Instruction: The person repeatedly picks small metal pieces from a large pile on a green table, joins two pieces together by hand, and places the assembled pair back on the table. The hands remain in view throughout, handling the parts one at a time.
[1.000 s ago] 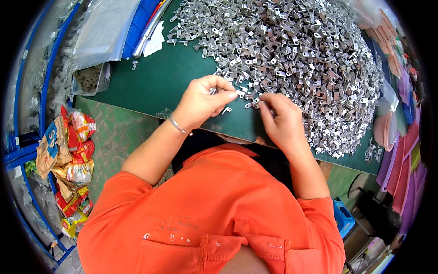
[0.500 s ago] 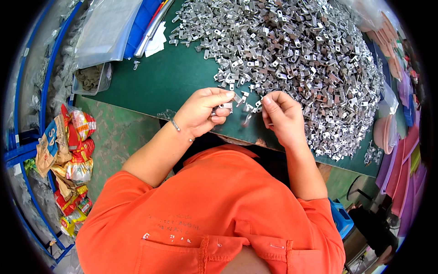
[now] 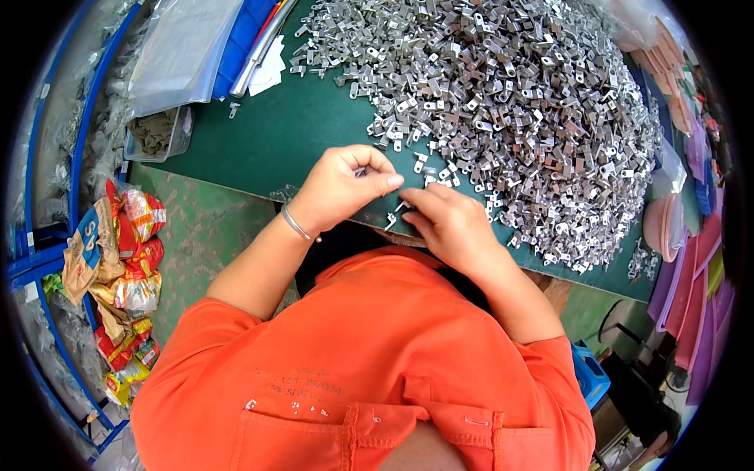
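Observation:
My left hand [image 3: 342, 188] is closed, with thumb and forefinger pinched together and a bit of grey metal showing inside its curled fingers. My right hand [image 3: 454, 229] is closed too, its thumb and fingertips close to the left fingertips, pinching a small bent metal bracket that its fingers partly cover. Just below the fingertips a loose small silvery bracket [image 3: 391, 220] shows over the green tabletop [image 3: 259, 141]; whether it rests there or is falling I cannot tell. Beyond my hands spreads a big pile of metal brackets [image 3: 503, 102], each with a hole, a few lying apart near my right fingers.
To the left of the tabletop stand a clear plastic box [image 3: 181, 133] holding a cloth, a blue tray [image 3: 243, 47] and a plastic sheet [image 3: 181, 59]. Crumpled food wrappers [image 3: 133, 267] hang by a blue rack [image 3: 39, 271]. Pink and purple sheets [image 3: 691, 298] are at right.
My right hand has moved left, up close to my left fingertips. My left hand has turned, so the bracket that showed at its fingers is now mostly hidden.

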Motion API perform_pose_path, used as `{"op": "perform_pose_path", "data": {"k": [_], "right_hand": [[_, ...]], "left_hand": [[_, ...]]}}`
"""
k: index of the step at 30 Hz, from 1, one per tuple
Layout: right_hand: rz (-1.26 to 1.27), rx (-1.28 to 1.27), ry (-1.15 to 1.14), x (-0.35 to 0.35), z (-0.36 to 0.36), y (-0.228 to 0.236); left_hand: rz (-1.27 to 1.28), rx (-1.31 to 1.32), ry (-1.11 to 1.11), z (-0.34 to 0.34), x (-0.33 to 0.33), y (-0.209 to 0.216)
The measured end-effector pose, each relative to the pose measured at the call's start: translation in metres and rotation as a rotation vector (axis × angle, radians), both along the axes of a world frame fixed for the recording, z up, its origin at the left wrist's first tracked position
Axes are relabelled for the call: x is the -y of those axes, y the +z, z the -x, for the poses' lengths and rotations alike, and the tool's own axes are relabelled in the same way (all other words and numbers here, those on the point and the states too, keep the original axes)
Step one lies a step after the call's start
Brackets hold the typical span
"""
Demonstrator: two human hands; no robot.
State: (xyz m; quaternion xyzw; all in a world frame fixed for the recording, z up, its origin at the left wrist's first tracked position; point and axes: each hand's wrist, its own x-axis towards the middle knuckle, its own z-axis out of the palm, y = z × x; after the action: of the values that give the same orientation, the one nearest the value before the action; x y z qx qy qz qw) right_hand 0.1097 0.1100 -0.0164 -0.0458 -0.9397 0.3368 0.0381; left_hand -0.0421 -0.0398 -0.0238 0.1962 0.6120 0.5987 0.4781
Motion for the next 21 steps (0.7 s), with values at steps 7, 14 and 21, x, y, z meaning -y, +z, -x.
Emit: {"op": "perform_pose_path", "data": {"k": [7, 14, 21], "right_hand": [[1.218, 0.025, -0.185, -0.027, -0.01, -0.008], [0.628, -0.051, -0.438, -0.039, 0.0, 0.002], [-0.441, -0.001, -0.263, -0.015, 0.023, -0.002]], "left_hand": [[0.127, -1.019, -0.053, -0.018, 0.0, -0.007], [-0.163, 0.319, 0.028, -0.008, 0.004, -0.002], [0.09, -0.783, -0.186, -0.019, 0.006, 0.002]]}}
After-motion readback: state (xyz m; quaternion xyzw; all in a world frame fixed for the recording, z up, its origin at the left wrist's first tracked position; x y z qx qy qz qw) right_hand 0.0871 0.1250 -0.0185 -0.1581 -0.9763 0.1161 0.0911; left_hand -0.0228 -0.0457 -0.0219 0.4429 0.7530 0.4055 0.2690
